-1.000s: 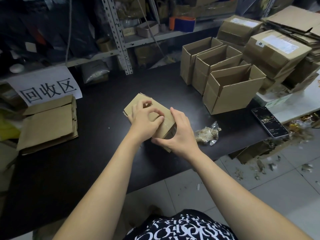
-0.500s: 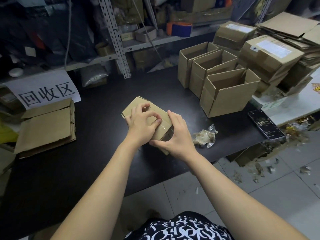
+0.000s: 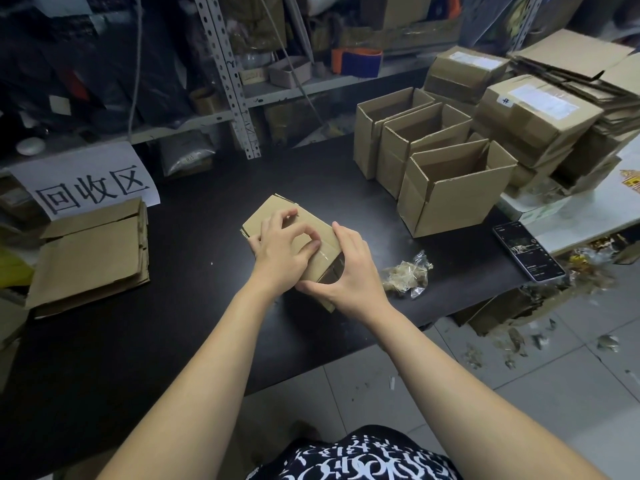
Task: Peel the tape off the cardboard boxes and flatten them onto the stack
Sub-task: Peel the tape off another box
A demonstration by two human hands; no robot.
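The left hand's fingers [image 3: 281,220] are curled over the top face of a small cardboard box [image 3: 268,213]. Index fingertip and thumb tip meet in a narrow pinch at the strip of clear tape [image 3: 323,259] across that face. Whether a tape edge is lifted cannot be told. The left hand [image 3: 282,252] covers most of the top face.

The right hand's fingers [image 3: 341,235] lie along the right side of the box, and the thumb runs under its near corner. The right hand [image 3: 351,271] thus grips the near end of the box. The opening at that end faces the person.

The box rests near the centre of the black table [image 3: 173,327], one end raised.

- Table, left end: a stack of flattened boxes [image 3: 90,258]. A paper sign [image 3: 93,188] with three printed characters stands just behind it.
- Table, just right of centre: a wad of peeled tape [image 3: 407,273], near the right hand.
- Table, right rear: three open boxes [image 3: 450,195] standing in a touching row.
- Table, right front corner: a phone [image 3: 528,251], screen up.
- Beyond the right end of the table: sealed boxes [image 3: 533,112] with labels, piled beside more flattened cardboard.
- Behind the table: a perforated metal shelf upright [image 3: 230,77].
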